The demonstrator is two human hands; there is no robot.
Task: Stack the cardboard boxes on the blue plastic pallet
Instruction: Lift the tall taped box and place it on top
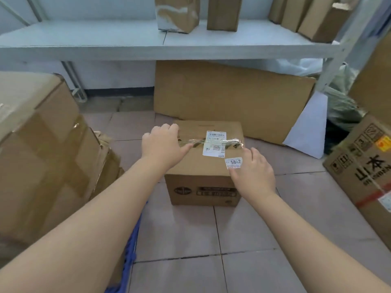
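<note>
**Both hands on the small box, floor-level**

Nearest to me, bottom left: a strip of the blue pallet (132,248) shows under the person's left forearm, w/ a big taped box (42,157) sitting on it, tape running across its near face; a crumpled bit of cardboard pokes out at its right side.

Mid-floor, on the pinkish tiles (243,229): the small cardboard box (203,178) stands upright, apart from the pallet, sealed w/ clear tape across the top; a white shipping label (214,143) lies under the tape, and a smaller sticker reading 5842 (233,162) sits near the front-right corner of the top.

Left hand (163,145) rests on the top's left edge, fingers curled over the far-left corner, thumb lying flat along the tape; right hand (254,173) is at the box's right front corner, fingers spread loosely and bent down, fingertips touching the top by the 5842 sticker; neither hand is closed tight; box still sits flat on the tiles.

Right side: a printed carton (364,166) w/ handling symbols, black characters and red tape, tilted; another brown box above it.

Behind the small box: a flattened cardboard sheet (228,98) leans against the wall under the shelf, a white sheet (309,127) at its right end.

Farthest: a grey shelf (84,39) w/ several upright boxes (224,13); one wrapped in white tape.
</note>
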